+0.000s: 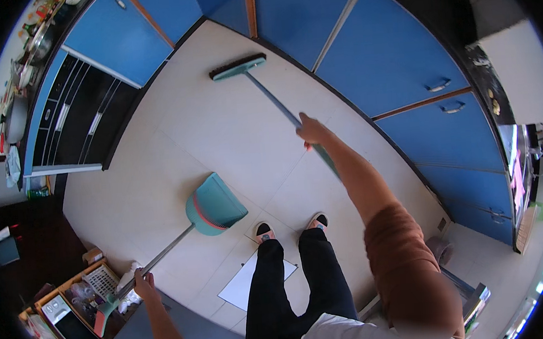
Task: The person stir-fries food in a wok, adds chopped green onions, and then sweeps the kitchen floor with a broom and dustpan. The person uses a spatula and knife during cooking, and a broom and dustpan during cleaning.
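Observation:
My right hand (314,131) is closed around the handle of a push-type broom (241,68). The broom's dark bristles and green head rest on the pale tiled floor (188,123), near the far corner between the blue cabinets. In my left hand (146,284) is the metal pole of a long-handled teal dustpan (217,206), held near its green and pink grip. The dustpan has a red stripe and stands by the floor's middle, ahead and left of my feet, its mouth facing up and right. Broom and dustpan are well apart.
Blue cabinets (386,57) line the right side and far end. A black built-in appliance (83,112) is at the left. A wooden shelf unit with a microwave (72,327) stands lower left, beside a grey surface (192,326). A white panel (246,282) lies near my feet.

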### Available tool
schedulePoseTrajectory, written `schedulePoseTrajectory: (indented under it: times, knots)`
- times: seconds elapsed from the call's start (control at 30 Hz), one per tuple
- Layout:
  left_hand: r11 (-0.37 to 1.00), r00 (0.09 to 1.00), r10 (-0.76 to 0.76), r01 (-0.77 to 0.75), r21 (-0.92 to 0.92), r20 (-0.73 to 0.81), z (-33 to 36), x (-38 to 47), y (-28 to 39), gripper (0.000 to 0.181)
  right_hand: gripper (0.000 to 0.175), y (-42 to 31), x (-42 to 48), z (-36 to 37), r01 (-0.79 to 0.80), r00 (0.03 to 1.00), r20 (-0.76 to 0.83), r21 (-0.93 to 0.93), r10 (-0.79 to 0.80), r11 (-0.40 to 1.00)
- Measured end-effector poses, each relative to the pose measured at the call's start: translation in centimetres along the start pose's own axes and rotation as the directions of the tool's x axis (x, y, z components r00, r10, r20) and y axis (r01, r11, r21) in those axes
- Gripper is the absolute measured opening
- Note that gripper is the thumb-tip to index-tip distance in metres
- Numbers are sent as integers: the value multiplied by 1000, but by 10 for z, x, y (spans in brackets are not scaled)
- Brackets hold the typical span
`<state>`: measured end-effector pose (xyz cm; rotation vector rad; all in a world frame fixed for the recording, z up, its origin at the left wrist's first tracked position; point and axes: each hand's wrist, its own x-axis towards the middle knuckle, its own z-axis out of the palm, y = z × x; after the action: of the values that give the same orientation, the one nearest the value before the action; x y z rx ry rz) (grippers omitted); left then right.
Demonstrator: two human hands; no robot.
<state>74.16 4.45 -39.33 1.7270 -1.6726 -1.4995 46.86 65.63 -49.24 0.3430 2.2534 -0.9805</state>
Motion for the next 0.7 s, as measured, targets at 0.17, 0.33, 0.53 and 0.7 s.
schedulePoseTrajectory:
  times: [0.17,0.33,0.53,0.7]
  knots:
    - [977,988,126,-140,162,94,-1,-7,5,35,42,22,53,10,-124,960,-275,-573,-47,810]
    - [972,981,175,-185,144,79,-2,3,-1,35,44,117,-8,-4,-245,942,-328,-534,69,809]
    - [957,976,196,-211,201,94,-3,14,-5,35,44,194,-161,1,-381,917,-309,-483,254,788]
    - [943,953,273,-292,159,131,0,19,-6,32,44,170,-265,-13,-444,887,-211,-146,411,884]
